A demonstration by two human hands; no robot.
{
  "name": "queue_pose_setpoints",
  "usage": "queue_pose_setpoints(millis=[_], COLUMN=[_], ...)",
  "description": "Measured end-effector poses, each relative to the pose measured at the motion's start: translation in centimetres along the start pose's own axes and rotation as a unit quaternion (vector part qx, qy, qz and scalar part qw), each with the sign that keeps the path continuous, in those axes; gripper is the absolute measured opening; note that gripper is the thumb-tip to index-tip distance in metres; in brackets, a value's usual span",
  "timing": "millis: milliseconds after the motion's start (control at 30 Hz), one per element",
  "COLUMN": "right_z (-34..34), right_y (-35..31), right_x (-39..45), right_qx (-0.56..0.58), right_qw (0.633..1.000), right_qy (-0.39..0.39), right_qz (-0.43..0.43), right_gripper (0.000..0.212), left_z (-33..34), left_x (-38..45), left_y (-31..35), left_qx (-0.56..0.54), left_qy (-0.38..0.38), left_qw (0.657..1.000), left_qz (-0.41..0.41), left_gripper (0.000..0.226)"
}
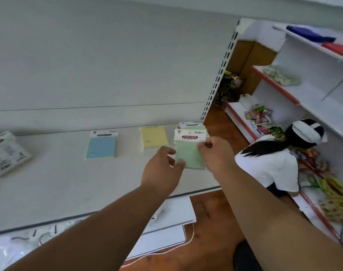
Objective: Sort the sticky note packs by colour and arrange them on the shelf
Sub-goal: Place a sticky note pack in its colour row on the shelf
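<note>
Green pack [189, 153]: pinched by right hand [215, 153] and left hand [162, 169] at the shelf [59, 182] right end.
Yellow pack [154, 136], blue pack [101, 145]: lay leftward of it.

On the shelf [49, 192] four packs lie in a row: relative to the middle pack [154, 136], one pack [101, 145] lies left, another [7, 153] far left, and the held pack [189, 151] just right, between both hands

Shelf front: bare white shelf [59, 184] surface ahead of the packs, open to reach.
Obstacles at back: blue pack [101, 147], yellow pack [154, 136].
Left end: wrapped bundle [7, 153].
Right end: slotted upright [218, 75].
</note>
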State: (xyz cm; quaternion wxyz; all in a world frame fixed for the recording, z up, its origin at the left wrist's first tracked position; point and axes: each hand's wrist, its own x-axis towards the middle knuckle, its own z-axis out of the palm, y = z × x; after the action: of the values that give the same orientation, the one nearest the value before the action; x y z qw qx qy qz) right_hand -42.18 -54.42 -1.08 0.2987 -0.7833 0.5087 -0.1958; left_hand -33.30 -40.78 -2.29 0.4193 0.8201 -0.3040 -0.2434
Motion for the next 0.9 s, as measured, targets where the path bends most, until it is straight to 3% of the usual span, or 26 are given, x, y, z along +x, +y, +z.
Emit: queue_pose_setpoints(millis=[200, 433, 533, 600, 733, 900], right_z=[-2.4, -0.7, -0.6, -0.9, -0.9, 1.0], right_y=[0.9, 1.5, 1.4, 1.1, 0.0, -3.5], right_x=[7.0, 12.1, 12.4, 12.1, 10.7, 6.8], right_qx=[-0.107, -0.159, -0.167, -0.177, -0.139, -0.079], right_qw=[0.991, 0.971, 0.972, 0.968, 0.957, 0.941], right_qy=[-0.025, -0.075, -0.054, -0.04, -0.06, -0.11], right_qz=[-0.077, -0.159, -0.155, -0.171, -0.247, -0.311], right_gripper=[0.022, 0.027, 0.037, 0.033, 0.016, 0.015], left_z=[4.1, 7.0, 7.5, 7.6, 7.1, 4.4], left_x=[3.7, 7.0, 7.3, 7.0, 6.2, 3.3], left_y=[3.8, 5.1, 5.1, 5.1, 4.5, 2.6], left_qx=[0.082, 0.173, 0.177, 0.171, 0.156, 0.148], left_qy=[0.037, 0.104, 0.124, 0.127, 0.158, 0.195], left_qw=[0.996, 0.977, 0.974, 0.975, 0.972, 0.966], left_qz=[0.002, -0.065, -0.066, -0.065, -0.072, -0.077], left_gripper=[0.039, 0.038, 0.037, 0.035, 0.031, 0.026])
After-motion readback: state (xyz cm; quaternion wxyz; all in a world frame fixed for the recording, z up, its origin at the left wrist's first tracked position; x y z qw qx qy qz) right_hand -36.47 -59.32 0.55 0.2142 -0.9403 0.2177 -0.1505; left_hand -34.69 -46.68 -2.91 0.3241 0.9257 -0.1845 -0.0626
